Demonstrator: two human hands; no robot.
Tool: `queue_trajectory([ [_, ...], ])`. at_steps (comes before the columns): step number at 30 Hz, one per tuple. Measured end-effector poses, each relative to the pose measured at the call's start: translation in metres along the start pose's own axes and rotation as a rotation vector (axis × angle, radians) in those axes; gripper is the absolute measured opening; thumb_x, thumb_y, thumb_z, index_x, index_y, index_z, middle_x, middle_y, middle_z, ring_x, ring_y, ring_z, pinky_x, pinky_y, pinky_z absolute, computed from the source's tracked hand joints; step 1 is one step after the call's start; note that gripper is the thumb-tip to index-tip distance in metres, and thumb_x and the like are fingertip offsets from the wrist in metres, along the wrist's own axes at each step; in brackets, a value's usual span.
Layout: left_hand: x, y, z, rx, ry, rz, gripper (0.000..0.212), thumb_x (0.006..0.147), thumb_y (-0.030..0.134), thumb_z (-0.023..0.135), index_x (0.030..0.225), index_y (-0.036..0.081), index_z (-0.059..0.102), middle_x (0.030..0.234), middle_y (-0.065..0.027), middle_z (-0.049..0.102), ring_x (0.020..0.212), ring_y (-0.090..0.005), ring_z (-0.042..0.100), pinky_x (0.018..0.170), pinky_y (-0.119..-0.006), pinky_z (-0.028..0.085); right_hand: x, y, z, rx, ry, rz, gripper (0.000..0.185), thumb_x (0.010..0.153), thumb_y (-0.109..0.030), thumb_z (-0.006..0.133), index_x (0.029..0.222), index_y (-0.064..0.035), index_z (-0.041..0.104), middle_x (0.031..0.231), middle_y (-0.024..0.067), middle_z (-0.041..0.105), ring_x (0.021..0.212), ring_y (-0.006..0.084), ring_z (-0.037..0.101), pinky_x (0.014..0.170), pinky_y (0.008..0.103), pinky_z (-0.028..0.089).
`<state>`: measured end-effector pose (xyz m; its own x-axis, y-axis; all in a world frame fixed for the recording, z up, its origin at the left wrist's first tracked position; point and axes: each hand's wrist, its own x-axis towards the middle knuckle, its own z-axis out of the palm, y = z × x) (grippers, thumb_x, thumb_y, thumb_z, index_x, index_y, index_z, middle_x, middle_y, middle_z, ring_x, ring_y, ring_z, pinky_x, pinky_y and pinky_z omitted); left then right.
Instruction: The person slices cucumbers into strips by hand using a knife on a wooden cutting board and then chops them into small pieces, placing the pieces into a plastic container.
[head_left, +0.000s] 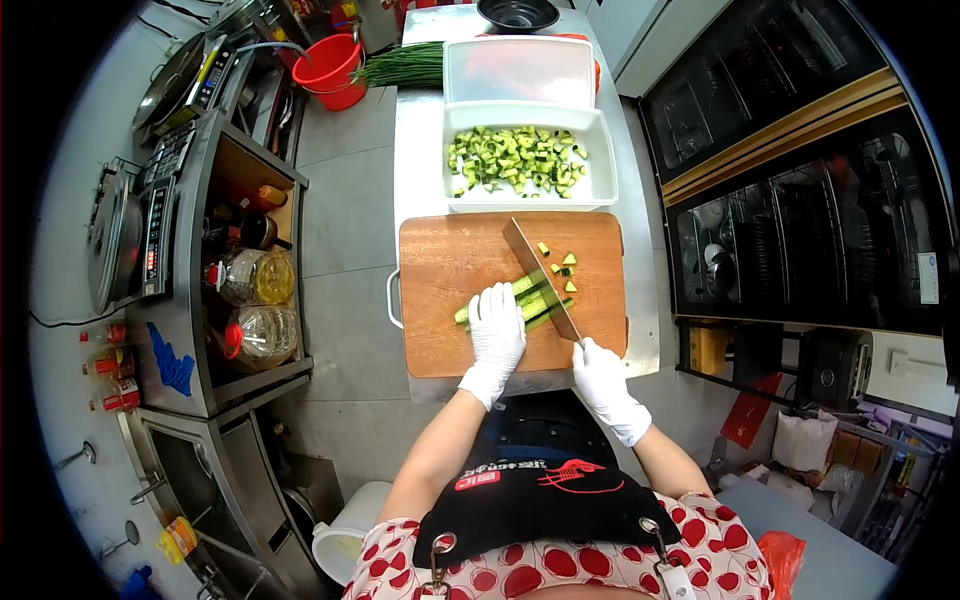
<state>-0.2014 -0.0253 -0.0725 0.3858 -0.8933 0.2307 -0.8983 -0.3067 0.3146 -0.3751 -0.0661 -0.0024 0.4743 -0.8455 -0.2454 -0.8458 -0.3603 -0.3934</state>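
Note:
My gloved left hand (496, 330) presses down on several cucumber strips (534, 304) lying side by side on a wooden cutting board (442, 255). In my gloved right hand (604, 386) is the handle of a cleaver (541, 277), its broad blade across the strips near their right ends. A few cut cucumber pieces (570, 259) lie on the board right of the blade. Beyond the board stands a white plastic container (604, 169) holding many diced cucumber pieces (517, 157).
The board lies on a metal table (641, 300). Behind the container are a translucent lid (517, 71), green stalks (405, 66) and a black bowl (517, 13). A red bucket (330, 67) stands left of the table; a glass-doored cabinet (802, 232) stands at right.

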Motion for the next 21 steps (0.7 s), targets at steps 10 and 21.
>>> queue_trajectory([
  [10, 0.0, 0.0, 0.0, -0.001, 0.005, -0.007, 0.043, 0.086, 0.018, 0.055, 0.124, -0.002, 0.052, 0.121, -0.0157, 0.054, 0.115, -0.0304, 0.048, 0.104, -0.045, 0.031, -0.014, 0.0, -0.024, 0.056, 0.121, -0.099, 0.02, 0.093, -0.02, 0.052, 0.08, -0.0057, 0.054, 0.062, 0.0158, 0.06, 0.059, 0.0341, 0.061, 0.057, 0.0449, 0.048],
  [21, -0.001, 0.0, 0.001, 0.021, -0.002, 0.007, 0.045, 0.088, 0.021, 0.054, 0.125, -0.003, 0.052, 0.123, -0.0163, 0.054, 0.116, -0.0299, 0.048, 0.104, -0.045, 0.031, -0.011, -0.01, -0.003, -0.085, 0.08, -0.079, 0.021, 0.093, -0.021, 0.052, 0.079, -0.0053, 0.053, 0.06, 0.0157, 0.059, 0.058, 0.034, 0.062, 0.055, 0.0442, 0.049],
])
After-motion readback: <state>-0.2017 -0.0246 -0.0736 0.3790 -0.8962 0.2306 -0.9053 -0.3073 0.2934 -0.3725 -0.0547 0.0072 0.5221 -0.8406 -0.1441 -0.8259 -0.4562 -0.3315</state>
